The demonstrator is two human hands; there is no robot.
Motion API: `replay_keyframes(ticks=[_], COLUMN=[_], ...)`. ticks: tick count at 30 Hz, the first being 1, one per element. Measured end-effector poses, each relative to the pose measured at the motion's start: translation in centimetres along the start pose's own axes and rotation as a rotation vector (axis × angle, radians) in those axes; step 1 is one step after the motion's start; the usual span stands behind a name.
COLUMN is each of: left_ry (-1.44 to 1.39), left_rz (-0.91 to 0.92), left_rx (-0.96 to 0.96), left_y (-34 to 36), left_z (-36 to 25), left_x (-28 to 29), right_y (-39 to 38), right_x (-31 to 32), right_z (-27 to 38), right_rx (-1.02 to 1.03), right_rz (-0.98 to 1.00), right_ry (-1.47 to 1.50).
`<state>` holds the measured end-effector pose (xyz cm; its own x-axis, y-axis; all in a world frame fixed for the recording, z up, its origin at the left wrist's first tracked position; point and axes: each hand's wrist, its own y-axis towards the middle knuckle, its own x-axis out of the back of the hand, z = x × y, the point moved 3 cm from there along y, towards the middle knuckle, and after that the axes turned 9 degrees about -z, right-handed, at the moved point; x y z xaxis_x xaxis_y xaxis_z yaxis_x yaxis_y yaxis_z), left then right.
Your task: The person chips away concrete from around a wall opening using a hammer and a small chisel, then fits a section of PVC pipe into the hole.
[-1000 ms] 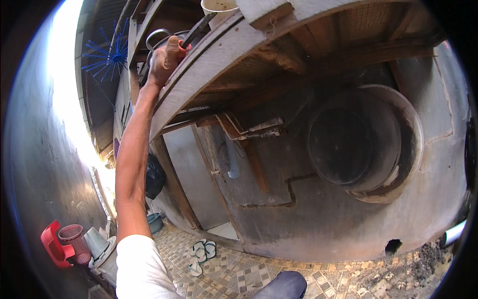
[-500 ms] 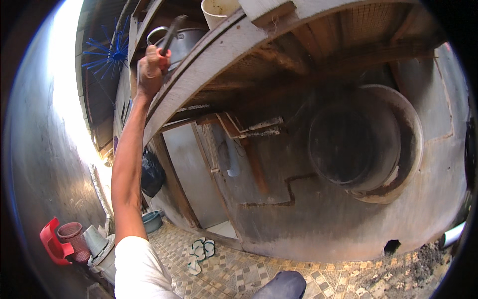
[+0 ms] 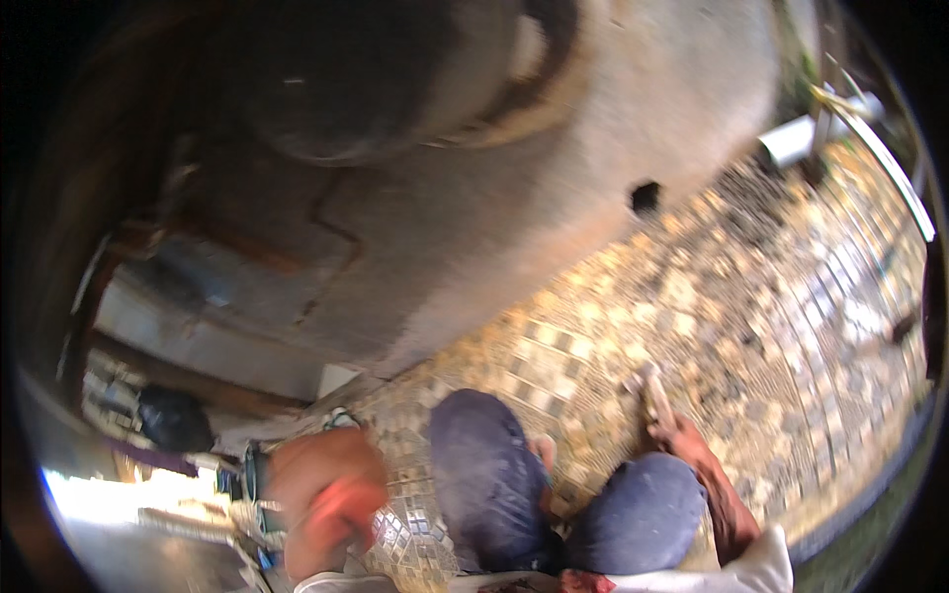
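At the lower left my left hand [image 3: 331, 465] is close and smeared by motion. Red from the handle of a tool [image 3: 346, 504] shows against it; the tool's dark shaft cannot be made out now. Low at the right, my right hand [image 3: 677, 435] is closed round the handle of a hammer [image 3: 657, 395]. The hammer's pale head points away from me, above the tiled floor [image 3: 554, 366]. My bent knees in dark trousers [image 3: 484, 465] come between the two hands.
Ahead rises a grey wall [image 3: 534, 198] with a dark hole [image 3: 646, 197] near its foot. A large blackened pot [image 3: 395, 79] is above. Dark rubble [image 3: 741, 203] and a white pipe [image 3: 788, 141] lie at the far right. A black bag [image 3: 173, 417] hangs left.
The view has swung down and to the right. My left hand has come down from the raised shelf by the metal pot. My right hand with the hammer has come into view.
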<state>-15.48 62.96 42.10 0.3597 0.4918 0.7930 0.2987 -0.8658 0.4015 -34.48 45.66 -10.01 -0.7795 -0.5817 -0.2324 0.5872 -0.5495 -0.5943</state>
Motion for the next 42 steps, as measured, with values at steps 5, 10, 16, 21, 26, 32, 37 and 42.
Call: replay_keyframes(ticks=[5, 10, 16, 21, 26, 32, 37, 42], left_ry=[-0.149, -0.090, -0.115, -0.430, -0.816, -0.664, -0.361, 0.069], left_rz=[0.585, 0.847, 0.785, 0.723, 1.089, 1.165, 1.267, 1.229], left_rx=[0.225, 0.279, 0.106, 0.117, 0.303, 0.168, -0.435, -0.781], left_y=[9.4, 13.8, 19.6, 21.1, 22.1, 20.4, 18.8, 18.9], left_z=[9.3, 11.3, 12.9, 12.6, 8.4, 4.9, 7.2, 11.2], left_x=[-20.3, -29.2, -36.0, -41.4, -46.1, -54.2, -60.9, -66.1], right_y=[-5.5, -11.7, -14.3, -13.2, -15.0, -21.9, -25.2, -26.1], right_x=[3.6, 3.4, 5.0, 7.3, 7.7, 9.1, 12.9, 14.0], right_z=[-3.7, -3.5, -2.0, -3.0, 2.2, 12.9, 13.9, 16.7], right_rx=[0.269, 0.141, 0.071, 0.113, 0.326, 0.703, 0.702, 0.367], right_rz=[-0.278, -0.379, -0.497, -0.553, -0.787, -0.879, -1.032, -1.126], right_ry=[-0.091, -0.027, 0.117, 0.012, 0.074, 0.258, 0.268, 0.153])
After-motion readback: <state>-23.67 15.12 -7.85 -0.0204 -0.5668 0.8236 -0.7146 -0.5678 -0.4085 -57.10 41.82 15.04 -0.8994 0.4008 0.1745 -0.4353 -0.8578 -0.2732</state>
